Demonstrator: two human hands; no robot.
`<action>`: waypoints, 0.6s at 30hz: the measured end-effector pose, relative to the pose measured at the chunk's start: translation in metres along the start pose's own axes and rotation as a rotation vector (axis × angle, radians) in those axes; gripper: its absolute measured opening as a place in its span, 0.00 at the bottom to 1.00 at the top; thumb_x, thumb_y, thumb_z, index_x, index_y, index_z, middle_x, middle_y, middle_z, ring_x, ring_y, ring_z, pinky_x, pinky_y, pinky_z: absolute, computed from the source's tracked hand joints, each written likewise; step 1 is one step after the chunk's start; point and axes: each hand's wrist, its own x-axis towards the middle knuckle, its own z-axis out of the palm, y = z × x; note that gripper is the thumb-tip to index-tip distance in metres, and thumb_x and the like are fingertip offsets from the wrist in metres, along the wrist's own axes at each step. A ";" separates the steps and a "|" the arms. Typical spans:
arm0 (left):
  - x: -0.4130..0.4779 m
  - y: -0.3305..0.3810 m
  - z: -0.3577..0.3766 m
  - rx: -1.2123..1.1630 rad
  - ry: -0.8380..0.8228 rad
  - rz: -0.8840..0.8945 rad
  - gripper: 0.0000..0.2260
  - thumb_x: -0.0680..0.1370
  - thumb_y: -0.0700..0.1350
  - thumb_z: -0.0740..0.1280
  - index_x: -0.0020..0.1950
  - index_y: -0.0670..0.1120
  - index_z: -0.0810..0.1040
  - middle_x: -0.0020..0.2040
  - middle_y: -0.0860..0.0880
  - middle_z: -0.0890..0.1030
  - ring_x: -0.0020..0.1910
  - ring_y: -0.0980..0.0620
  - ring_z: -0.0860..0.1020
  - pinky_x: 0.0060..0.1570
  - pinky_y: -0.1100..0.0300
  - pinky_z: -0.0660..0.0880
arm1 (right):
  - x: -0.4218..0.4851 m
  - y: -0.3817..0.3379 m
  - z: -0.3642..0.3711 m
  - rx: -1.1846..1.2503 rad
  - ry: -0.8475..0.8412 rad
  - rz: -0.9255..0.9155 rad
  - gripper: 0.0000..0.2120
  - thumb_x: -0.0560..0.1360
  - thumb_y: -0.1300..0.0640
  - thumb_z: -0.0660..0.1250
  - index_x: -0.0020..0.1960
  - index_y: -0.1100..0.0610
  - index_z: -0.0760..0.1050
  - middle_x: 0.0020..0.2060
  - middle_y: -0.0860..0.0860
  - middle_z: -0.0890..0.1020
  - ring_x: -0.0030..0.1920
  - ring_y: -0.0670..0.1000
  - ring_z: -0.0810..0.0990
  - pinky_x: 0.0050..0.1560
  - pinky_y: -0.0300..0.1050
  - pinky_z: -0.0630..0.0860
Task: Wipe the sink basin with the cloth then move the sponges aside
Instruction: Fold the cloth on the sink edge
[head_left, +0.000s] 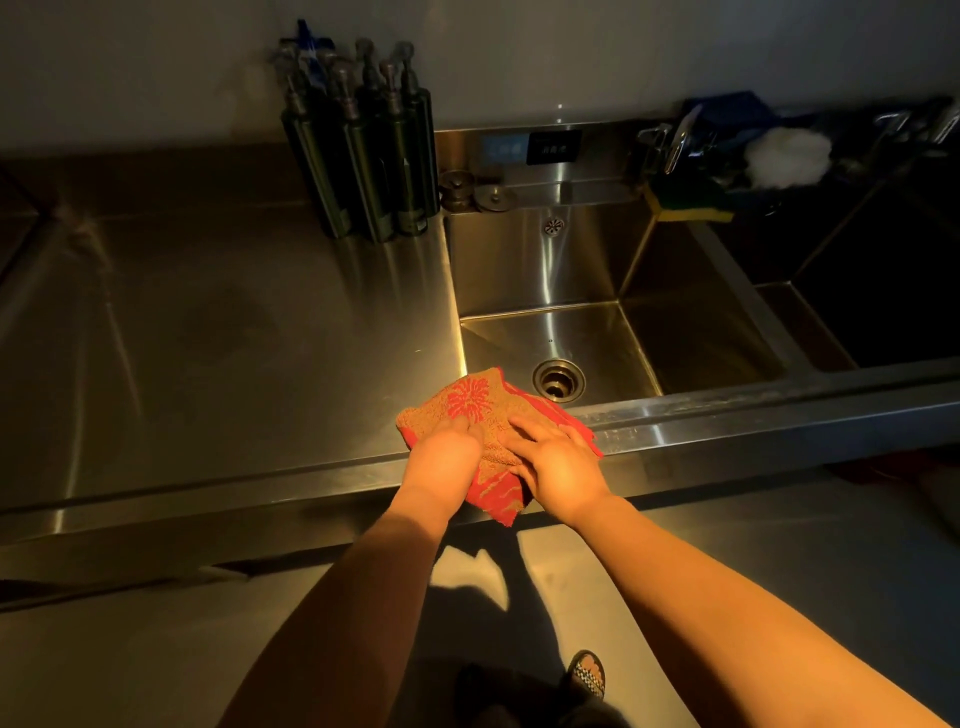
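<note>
A red and tan patterned cloth (480, 402) lies folded on the front rim of the steel sink (675, 415), at the basin's near left corner. My left hand (445, 451) grips the cloth's left part with curled fingers. My right hand (558, 462) lies on the cloth's right part, fingers spread and fairly straight. The basin has a round drain (558, 380) just beyond the cloth. A yellow and green sponge (691, 201) sits on the sink's back right ledge; a white puffy scrubber (787, 155) lies behind it.
Several dark pump bottles (363, 156) stand at the back, left of the sink. Two drain stoppers (475, 192) rest on the back ledge. A faucet handle (680, 137) is near the sponge. A second basin (893, 291) is to the right. Steel counter (208, 322) spreads left.
</note>
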 end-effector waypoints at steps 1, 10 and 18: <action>0.000 0.001 -0.002 0.011 -0.006 -0.004 0.16 0.79 0.39 0.59 0.67 0.42 0.67 0.63 0.42 0.71 0.63 0.43 0.70 0.59 0.51 0.70 | 0.000 0.000 -0.003 0.011 -0.003 -0.002 0.19 0.79 0.53 0.59 0.69 0.46 0.68 0.73 0.48 0.63 0.73 0.52 0.60 0.70 0.52 0.56; 0.003 0.013 -0.016 0.073 0.044 0.011 0.14 0.79 0.40 0.58 0.66 0.42 0.66 0.64 0.42 0.70 0.64 0.44 0.68 0.60 0.49 0.71 | -0.005 0.003 -0.018 0.065 0.043 0.041 0.17 0.78 0.56 0.60 0.66 0.49 0.71 0.65 0.50 0.72 0.65 0.54 0.69 0.62 0.52 0.68; 0.018 0.047 -0.034 0.083 0.157 0.078 0.18 0.79 0.41 0.61 0.69 0.43 0.64 0.65 0.44 0.70 0.62 0.46 0.69 0.56 0.54 0.71 | -0.016 0.034 -0.041 0.091 0.155 0.054 0.17 0.76 0.58 0.64 0.65 0.51 0.72 0.62 0.52 0.73 0.62 0.54 0.70 0.59 0.50 0.68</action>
